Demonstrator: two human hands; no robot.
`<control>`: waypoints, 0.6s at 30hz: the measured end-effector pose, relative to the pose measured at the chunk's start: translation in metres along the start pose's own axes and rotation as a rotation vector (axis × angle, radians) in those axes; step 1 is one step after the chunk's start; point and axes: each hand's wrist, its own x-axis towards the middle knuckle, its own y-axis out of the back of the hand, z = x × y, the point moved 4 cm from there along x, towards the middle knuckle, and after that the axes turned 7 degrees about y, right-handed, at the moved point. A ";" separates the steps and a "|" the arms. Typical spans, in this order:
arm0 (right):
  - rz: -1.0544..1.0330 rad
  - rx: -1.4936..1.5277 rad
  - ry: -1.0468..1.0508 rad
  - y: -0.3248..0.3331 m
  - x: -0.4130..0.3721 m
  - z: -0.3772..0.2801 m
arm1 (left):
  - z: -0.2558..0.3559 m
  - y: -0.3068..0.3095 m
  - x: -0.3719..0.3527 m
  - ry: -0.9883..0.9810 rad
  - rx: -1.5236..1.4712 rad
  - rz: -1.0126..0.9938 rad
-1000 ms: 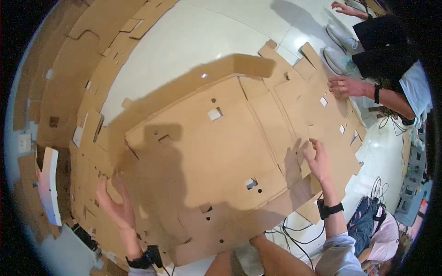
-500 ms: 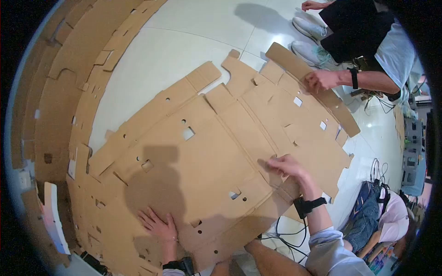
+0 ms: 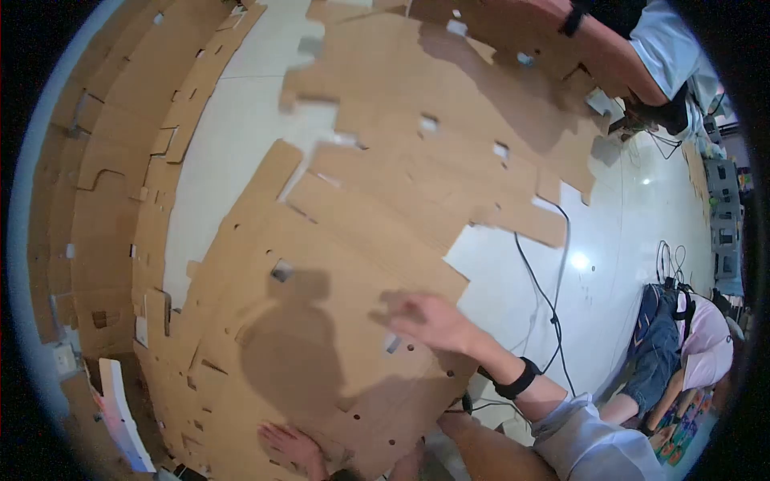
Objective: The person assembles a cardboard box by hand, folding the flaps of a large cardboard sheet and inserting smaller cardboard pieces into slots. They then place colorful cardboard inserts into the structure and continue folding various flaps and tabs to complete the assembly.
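My left hand (image 3: 293,445) lies flat on a large brown cardboard sheet (image 3: 337,248) near the bottom of the view, its fingers spread. Over the lower middle of the sheet is my right hand (image 3: 433,321), with its shadow just to the left; motion smears its fingers. The sheet has slots, small round holes and square cut-outs. Another cardboard piece (image 3: 481,104), blurred, spans the top of the view beyond it, partly over its far edge. A co-worker's arm (image 3: 613,52) reaches toward that piece, the hand out of sight.
Stacked cardboard (image 3: 112,192) lines the left side. Black cables (image 3: 553,319) run over the pale tiled floor (image 3: 626,216) on the right. Another person (image 3: 706,341) bends down at the lower right, and grey crates (image 3: 726,216) stand at the far right.
The far cardboard piece has shifted up and left, away from the near sheet's right side, uncovering floor and cables. My right hand has moved left. The co-worker's arm reaches further left.
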 end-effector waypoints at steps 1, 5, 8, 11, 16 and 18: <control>0.115 -0.101 -0.041 0.016 -0.002 0.005 | -0.028 -0.010 0.002 -0.005 0.058 0.054; 0.135 -0.465 -0.268 0.054 -0.006 0.034 | -0.059 -0.013 -0.002 0.057 -0.132 -0.053; -0.340 -0.404 -0.449 0.050 0.009 0.012 | -0.066 -0.026 -0.002 -0.466 0.351 0.343; -0.252 -0.482 -0.089 -0.003 0.014 0.073 | -0.050 -0.008 0.009 -0.062 -0.138 0.187; -0.357 -0.514 -0.268 -0.011 0.024 0.056 | -0.051 -0.001 0.001 0.367 -0.528 0.015; -0.286 -0.444 -0.269 -0.006 0.022 0.055 | -0.057 -0.008 0.008 0.347 -0.417 0.039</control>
